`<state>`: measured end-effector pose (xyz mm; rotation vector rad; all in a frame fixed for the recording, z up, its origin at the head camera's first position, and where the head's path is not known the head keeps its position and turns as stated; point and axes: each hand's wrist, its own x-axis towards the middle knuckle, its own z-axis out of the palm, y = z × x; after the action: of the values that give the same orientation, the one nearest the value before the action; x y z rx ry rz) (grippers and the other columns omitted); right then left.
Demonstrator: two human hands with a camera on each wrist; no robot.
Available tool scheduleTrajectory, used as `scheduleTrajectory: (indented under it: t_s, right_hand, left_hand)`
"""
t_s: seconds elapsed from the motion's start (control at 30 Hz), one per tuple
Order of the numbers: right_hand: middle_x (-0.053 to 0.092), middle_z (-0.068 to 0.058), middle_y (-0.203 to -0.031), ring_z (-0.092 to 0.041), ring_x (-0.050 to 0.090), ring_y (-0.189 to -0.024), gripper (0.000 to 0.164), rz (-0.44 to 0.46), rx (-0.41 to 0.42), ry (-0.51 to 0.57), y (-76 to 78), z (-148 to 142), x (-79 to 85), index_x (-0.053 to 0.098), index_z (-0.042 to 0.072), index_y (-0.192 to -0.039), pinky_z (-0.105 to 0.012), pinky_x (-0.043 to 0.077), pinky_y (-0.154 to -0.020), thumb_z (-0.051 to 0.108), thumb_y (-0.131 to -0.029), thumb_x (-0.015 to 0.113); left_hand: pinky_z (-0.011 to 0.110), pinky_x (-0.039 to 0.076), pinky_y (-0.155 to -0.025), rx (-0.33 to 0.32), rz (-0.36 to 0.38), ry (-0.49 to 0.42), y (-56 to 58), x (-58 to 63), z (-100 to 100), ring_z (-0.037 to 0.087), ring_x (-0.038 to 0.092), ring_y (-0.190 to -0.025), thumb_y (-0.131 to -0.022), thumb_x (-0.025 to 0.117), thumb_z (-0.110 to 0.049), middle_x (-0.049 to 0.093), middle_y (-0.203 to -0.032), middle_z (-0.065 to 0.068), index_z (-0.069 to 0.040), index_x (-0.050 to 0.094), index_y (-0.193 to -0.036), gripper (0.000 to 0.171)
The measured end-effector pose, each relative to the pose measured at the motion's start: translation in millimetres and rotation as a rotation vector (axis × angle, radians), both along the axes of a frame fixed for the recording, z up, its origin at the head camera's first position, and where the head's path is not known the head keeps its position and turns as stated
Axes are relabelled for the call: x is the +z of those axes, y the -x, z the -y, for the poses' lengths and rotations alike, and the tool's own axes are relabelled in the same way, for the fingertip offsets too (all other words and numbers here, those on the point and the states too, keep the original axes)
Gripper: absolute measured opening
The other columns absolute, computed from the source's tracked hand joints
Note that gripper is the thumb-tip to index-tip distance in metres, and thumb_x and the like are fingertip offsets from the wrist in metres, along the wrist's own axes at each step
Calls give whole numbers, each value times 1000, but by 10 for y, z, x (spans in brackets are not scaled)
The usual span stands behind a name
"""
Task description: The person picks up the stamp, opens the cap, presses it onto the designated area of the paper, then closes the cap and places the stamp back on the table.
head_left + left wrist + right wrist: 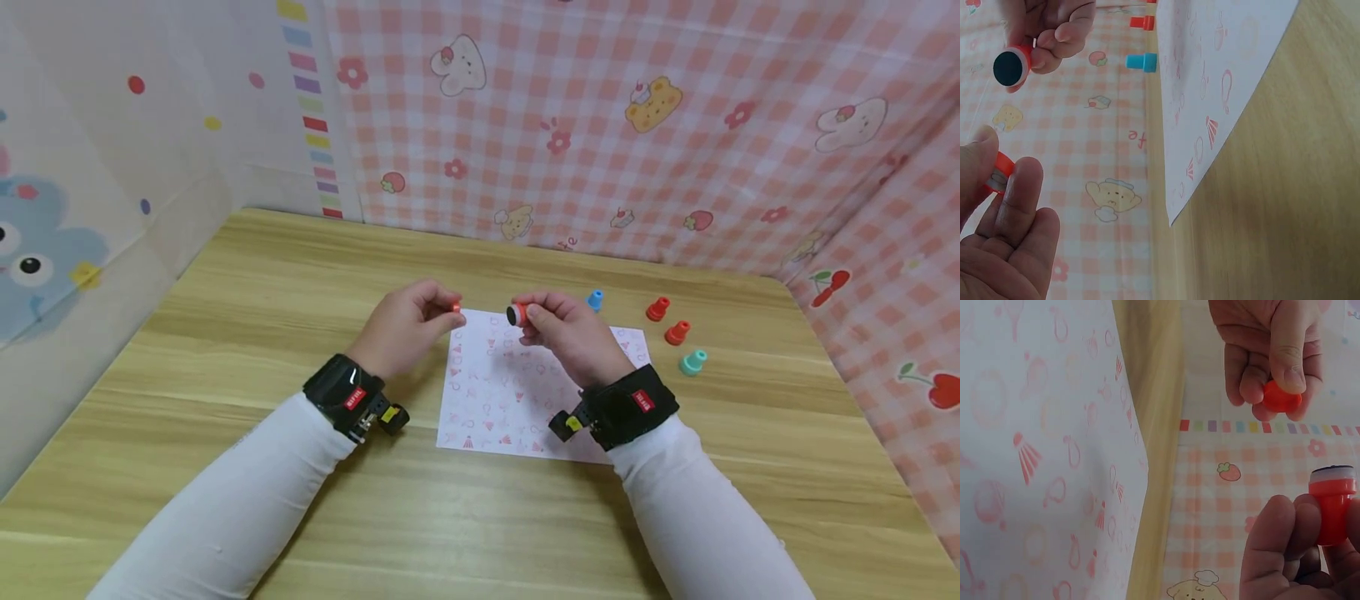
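My left hand pinches a small red stamp cap between thumb and fingers, over the paper's far left corner. Its hollow side shows in the left wrist view. In my right hand is a red stamp, held by thumb and fingers, with a white collar and a dark round face turned toward the left hand. Cap and stamp are apart, both above the tabletop. Beneath the hands lies a white sheet of paper, covered with pale red prints such as shuttlecocks and rackets. My right hand and wrist hide part of the sheet.
Right of the paper stand two red stamps and a mint-green stamp. A blue stamp is by the sheet's far edge, beyond my right hand. A pink checked curtain borders the wooden table at the back.
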<state>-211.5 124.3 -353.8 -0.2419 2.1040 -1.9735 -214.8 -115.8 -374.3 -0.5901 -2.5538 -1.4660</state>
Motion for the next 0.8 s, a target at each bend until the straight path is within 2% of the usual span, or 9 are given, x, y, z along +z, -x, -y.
scheduleTrajectory:
  t_s: [0.17,0.3,0.4,0.6,0.8]
  right_hand:
    - [60,-14,-106,-35,55,-96,25,-10,11,-172,65,7,54,57,4,-117,-40,51,-85,18,-96,54]
    - [63,-11,-102,-31,58,-90,21,-27,12,-304,88,25,102,57,8,-114,-48,48,-87,20,-96,54]
    - [65,-9,-99,-27,59,-85,17,-30,16,-354,97,36,133,58,10,-109,-51,47,-88,21,-96,55]
    - [66,-8,-97,-27,58,-86,17,-27,27,-397,143,53,137,61,10,-106,-51,47,-87,23,-95,57]
    - [67,2,-89,-21,57,-82,14,-149,59,-621,187,109,92,67,19,-100,-41,50,-74,27,-89,65]
  left_hand:
    - [30,51,-69,-3,-1,26,-3,10,1,5,56,-79,-85,70,-24,63,-89,-10,-19,62,-99,17]
    - [30,51,-70,-13,14,31,-15,23,2,4,56,-80,-86,70,-24,62,-90,-10,-19,62,-100,17]
    - [30,51,-70,-22,20,32,-20,23,0,5,56,-80,-86,69,-24,62,-91,-10,-19,62,-101,17]
    - [30,51,-69,-30,36,39,-16,15,-5,4,56,-80,-87,68,-26,62,-90,-10,-20,61,-100,16]
    - [30,51,-68,-27,35,41,-16,18,4,5,56,-79,-87,68,-25,62,-89,-10,-21,61,-99,14]
